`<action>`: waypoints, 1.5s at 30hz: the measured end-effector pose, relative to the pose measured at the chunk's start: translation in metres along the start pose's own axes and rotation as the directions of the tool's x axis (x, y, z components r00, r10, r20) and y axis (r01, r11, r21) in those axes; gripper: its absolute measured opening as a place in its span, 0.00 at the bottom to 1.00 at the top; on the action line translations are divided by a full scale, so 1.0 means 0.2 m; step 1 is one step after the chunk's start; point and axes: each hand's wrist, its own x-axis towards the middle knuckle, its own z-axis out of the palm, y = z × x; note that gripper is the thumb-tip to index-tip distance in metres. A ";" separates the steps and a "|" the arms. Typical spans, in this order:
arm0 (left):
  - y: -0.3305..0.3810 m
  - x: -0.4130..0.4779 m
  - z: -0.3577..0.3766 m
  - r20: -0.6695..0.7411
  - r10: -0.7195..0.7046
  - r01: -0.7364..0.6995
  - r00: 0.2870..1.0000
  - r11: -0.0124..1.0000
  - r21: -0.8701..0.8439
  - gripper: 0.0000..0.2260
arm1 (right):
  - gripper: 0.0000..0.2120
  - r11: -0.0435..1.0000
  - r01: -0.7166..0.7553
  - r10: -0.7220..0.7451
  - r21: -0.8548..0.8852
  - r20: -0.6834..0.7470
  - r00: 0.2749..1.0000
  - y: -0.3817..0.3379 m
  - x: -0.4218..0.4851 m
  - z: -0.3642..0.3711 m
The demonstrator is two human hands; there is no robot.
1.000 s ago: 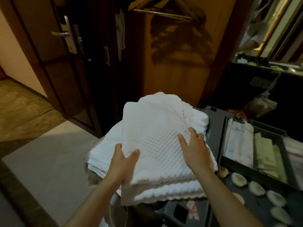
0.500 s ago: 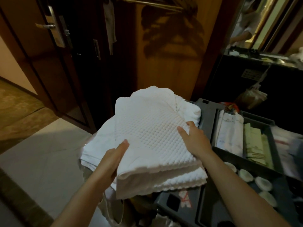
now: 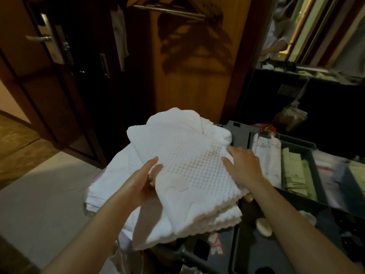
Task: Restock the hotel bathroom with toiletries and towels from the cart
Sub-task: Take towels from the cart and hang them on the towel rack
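- The folded white waffle towel (image 3: 187, 165) lies on top of a stack of white towels (image 3: 110, 180) in the middle of the scene, at the cart's left end.
- The left hand (image 3: 146, 180) comes in from 7 o'clock, forearm angled up towards the centre. Its grip is closed on the towel's left edge, with the thumb lying along the top and the fingers tucked under the fold.
- The right hand (image 3: 245, 167) reaches in from 5 o'clock and rests palm-down on the towel's right side. Its fingers are straight and slightly spread, pointing towards 10 o'clock; the grip is wide and holds nothing.
- The dark grey cart (image 3: 241, 131) runs from 3 to 5 o'clock, with white packets (image 3: 266, 153) and green packets (image 3: 292, 171) standing in its tray and round pale soaps (image 3: 262, 224) lower down.
- At 10 o'clock stands a dark wooden door with a metal handle (image 3: 38, 38).
- At 12 o'clock hangs a wooden hanger (image 3: 167, 10).
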 end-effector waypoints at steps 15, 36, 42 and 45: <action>-0.04 -0.10 0.22 0.166 0.335 -0.374 0.927 0.820 0.433 0.06 | 0.12 0.691 0.074 -0.198 0.719 0.090 0.976 -0.31 -0.15 -0.08; 0.33 -0.02 0.25 0.129 0.195 -0.175 0.972 0.973 -0.152 0.09 | 0.10 0.599 0.110 -0.131 0.794 -0.038 0.991 -0.25 -0.13 -0.24; 0.44 -0.09 0.39 0.134 0.363 -0.297 0.922 0.886 -0.356 0.10 | 0.12 0.459 0.398 -0.130 0.795 -0.383 0.915 -0.27 -0.18 -0.45; 0.53 -0.12 0.45 0.140 0.491 -0.388 0.860 0.807 -0.445 0.11 | 0.11 0.410 0.478 -0.135 0.777 -0.467 0.874 -0.28 -0.20 -0.49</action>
